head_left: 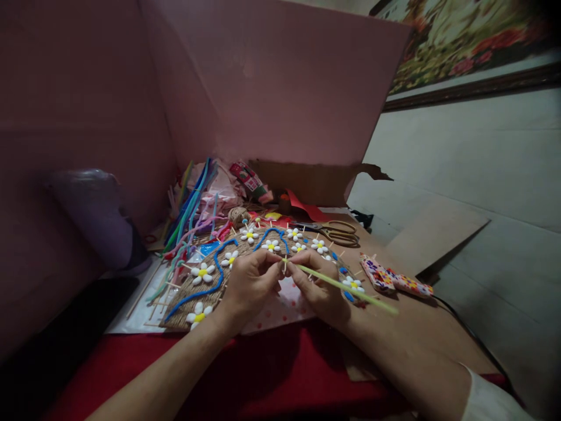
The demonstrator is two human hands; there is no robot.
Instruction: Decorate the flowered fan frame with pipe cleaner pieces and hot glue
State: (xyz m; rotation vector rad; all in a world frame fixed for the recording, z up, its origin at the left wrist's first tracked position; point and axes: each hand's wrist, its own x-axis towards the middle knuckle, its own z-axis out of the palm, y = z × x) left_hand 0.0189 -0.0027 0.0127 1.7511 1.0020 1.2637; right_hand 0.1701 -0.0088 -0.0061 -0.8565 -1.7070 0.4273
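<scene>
1. Hands first, from the head camera: my left hand (252, 280) and right hand (318, 289) meet over the woven mat (193, 307). The mat lies on the red-covered counter (272, 362).
2. Both sets of fingers are clenched in small pinches. The left ones nip the near tip of the green stem (350, 289), where a short wooden pick (284, 264) stands up between my fingertips. The right ones grip the stem just behind that, and the rest of it slants off to my right, above the counter.
3. Working well here, I judge, means pinching close to the tip. That way the long free end cannot lever the stem out of line.
4. I would rest my wrists low, near the mat, so the pick does not wobble.
5. The white flowers (202, 272) and the blue cord (210, 289) lie just under my left hand, so I should turn the stem without brushing them.
6. Scissors (339, 232) lie beyond my hands. A beaded strip (394, 280) sits near the stem's far end, which should swing clear of it.
</scene>
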